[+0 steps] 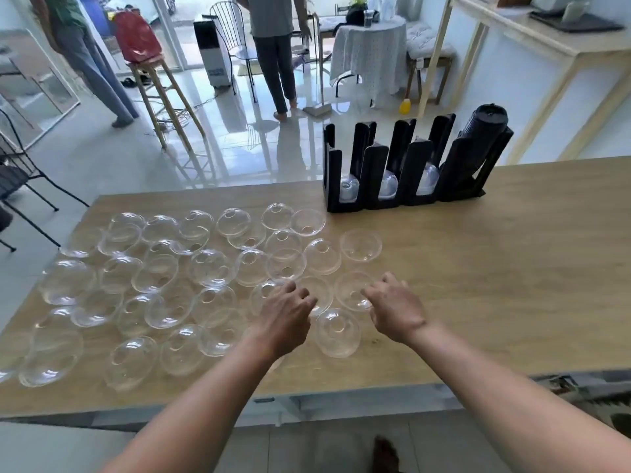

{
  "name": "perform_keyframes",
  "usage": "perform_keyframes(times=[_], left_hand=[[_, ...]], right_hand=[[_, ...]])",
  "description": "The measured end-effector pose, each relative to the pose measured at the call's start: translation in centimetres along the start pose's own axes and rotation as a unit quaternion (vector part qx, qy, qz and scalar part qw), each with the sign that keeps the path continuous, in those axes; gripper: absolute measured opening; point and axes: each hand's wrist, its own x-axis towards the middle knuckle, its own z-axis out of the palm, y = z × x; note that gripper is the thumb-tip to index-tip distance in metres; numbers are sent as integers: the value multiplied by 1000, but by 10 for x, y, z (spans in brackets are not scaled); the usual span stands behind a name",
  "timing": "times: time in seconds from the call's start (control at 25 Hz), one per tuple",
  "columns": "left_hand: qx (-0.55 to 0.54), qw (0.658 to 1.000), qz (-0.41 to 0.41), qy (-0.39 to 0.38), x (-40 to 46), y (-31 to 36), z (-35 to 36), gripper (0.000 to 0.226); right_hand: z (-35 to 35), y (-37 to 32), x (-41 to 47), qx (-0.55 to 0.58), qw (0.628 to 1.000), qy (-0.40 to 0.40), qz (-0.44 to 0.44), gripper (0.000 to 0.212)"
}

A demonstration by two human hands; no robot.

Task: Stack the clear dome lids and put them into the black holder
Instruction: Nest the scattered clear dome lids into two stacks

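Note:
Several clear dome lids [211, 268] lie spread over the left and middle of the wooden table [495, 268], some dome up, some rim up. The black holder [372, 172] stands at the table's far edge, with a few clear lids low in three of its slots. My left hand [285, 317] hovers over a lid near the middle, fingers curled and apart, holding nothing. My right hand [392, 307] reaches down to a rim-up lid [351, 290], its fingertips at that lid's right rim. One dome-up lid [337, 332] sits between my wrists.
A stack of dark ribbed cups [485, 131] leans in the holder's rightmost slot. Beyond the table are two standing persons [273, 46], a wooden stool [160, 83], metal chairs [20, 172], a covered round table [370, 49] and a wooden counter [546, 39] at the right.

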Motion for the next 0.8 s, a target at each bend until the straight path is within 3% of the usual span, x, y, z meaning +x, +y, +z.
perform_keyframes(times=[0.12, 0.24, 0.36, 0.48, 0.56, 0.64, 0.68, 0.72, 0.8], left_hand=[[-37, 998, -14, -50, 10, 8, 1, 25], [-25, 998, -51, -16, 15, 14, 0, 22], [-48, 994, -71, 64, 18, 29, -17, 21], [-169, 970, -111, 136, 27, 50, -39, 16], [-349, 908, -191, 133, 38, 75, -50, 13], [-535, 798, -268, 70, 54, 100, -48, 14], [-594, 746, -300, 33, 61, 111, -44, 14], [-634, 700, -328, -1, 67, 118, -39, 15], [-678, 635, -367, -51, 79, 127, -30, 16]], right_hand=[[8, 14, 2, -36, 997, 10, -70, 30], [11, 32, -4, -2, 991, 69, -117, 19], [8, 58, -21, 159, 971, 144, -108, 9], [3, 89, -39, 392, 907, 150, 42, 7], [4, 117, -47, 568, 790, 140, 184, 9], [9, 143, -50, 689, 659, 110, 282, 9], [13, 155, -51, 716, 616, 90, 317, 9], [16, 164, -52, 728, 588, 77, 344, 9], [26, 176, -52, 731, 571, 68, 367, 7]])
